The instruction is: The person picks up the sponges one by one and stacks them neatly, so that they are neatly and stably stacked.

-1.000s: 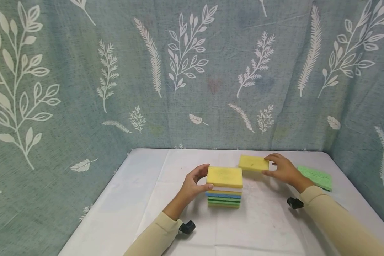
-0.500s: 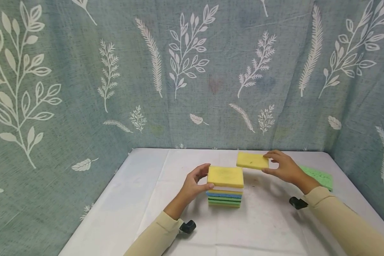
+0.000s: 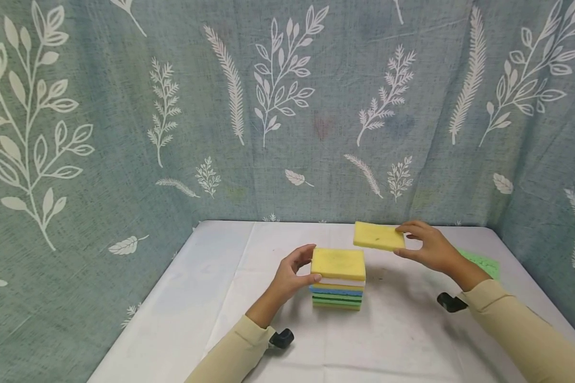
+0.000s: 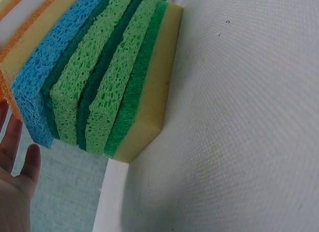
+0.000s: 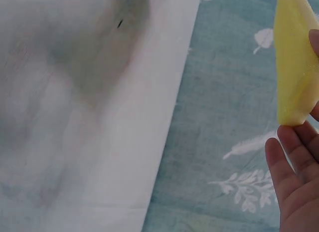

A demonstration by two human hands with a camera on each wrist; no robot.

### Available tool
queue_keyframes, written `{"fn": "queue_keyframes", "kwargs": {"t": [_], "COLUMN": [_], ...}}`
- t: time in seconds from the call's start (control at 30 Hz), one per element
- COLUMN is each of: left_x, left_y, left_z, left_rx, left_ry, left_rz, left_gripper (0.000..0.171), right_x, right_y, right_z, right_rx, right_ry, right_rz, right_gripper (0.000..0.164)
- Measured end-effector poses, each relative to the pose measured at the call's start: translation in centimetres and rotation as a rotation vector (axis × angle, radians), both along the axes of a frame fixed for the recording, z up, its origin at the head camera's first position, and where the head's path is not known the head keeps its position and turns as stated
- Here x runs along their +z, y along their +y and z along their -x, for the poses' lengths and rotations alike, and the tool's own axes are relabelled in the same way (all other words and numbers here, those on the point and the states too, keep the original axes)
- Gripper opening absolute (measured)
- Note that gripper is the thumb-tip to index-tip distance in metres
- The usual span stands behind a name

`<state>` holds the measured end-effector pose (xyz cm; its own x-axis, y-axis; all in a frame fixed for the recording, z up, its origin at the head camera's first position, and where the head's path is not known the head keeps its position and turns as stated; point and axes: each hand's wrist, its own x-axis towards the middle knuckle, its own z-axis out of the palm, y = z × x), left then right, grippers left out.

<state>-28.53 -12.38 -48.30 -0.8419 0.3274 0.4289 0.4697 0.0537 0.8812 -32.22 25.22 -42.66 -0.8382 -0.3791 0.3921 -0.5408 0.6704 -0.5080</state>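
My right hand (image 3: 431, 247) pinches a yellow sponge (image 3: 377, 235) by its right end, thumb at the near edge and fingers at the far edge. The sponge is held up above the table, behind and right of a stack of sponges. In the right wrist view this yellow sponge (image 5: 294, 62) shows edge-on beside the fingers. My left hand (image 3: 288, 274) grips the upper left side of the stack, whose top is another yellow sponge (image 3: 338, 264). Below it the left wrist view shows white, orange-edged, blue (image 4: 55, 57) and green layers standing on a pale yellow bottom layer (image 4: 149, 107).
A green sponge (image 3: 484, 264) lies at the right of the white-covered table (image 3: 211, 308), partly hidden behind the right forearm. Leaf-patterned grey-green cloth (image 3: 316, 122) hangs behind the table and at both sides. A black wrist device (image 3: 281, 339) sits at the left cuff.
The right hand has lifted the yellow sponge higher off the table, drifting slightly right at the end. The left hand has stayed at the stack.
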Motion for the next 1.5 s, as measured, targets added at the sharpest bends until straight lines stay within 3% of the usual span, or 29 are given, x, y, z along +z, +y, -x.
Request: {"fn": "queue_keyframes", "kwargs": {"t": [0.3,0.53,0.87,1.3,1.5], "left_x": [0.5,2.6,2.7,2.9,3.0], "left_y": [0.0,0.3,0.2,0.2,0.0], "left_z": [-0.2,-1.6,-1.7,-1.8,-1.7], "left_rx": [-0.003,-0.03,-0.028,-0.021,-0.018], "left_ry": [-0.013,-0.007,-0.004,-0.011,0.02], "left_rz": [0.023,0.003,0.019,0.031,0.02], "left_gripper": [0.072,0.069,0.068,0.069,0.071], "right_x": [1.4,2.0,1.9,1.4,1.2], "right_y": [-1.0,-1.9,-3.3,-5.0,-5.9], "right_z": [-1.0,-1.4,-2.0,-3.0,-3.4], "right_rx": [0.067,0.148,0.222,0.258,0.288], "right_ry": [0.063,0.149,0.181,0.174,0.179], "right_rz": [0.012,0.038,0.085,0.077,0.101], "right_gripper": [0.058,0.052,0.048,0.05,0.05]}}
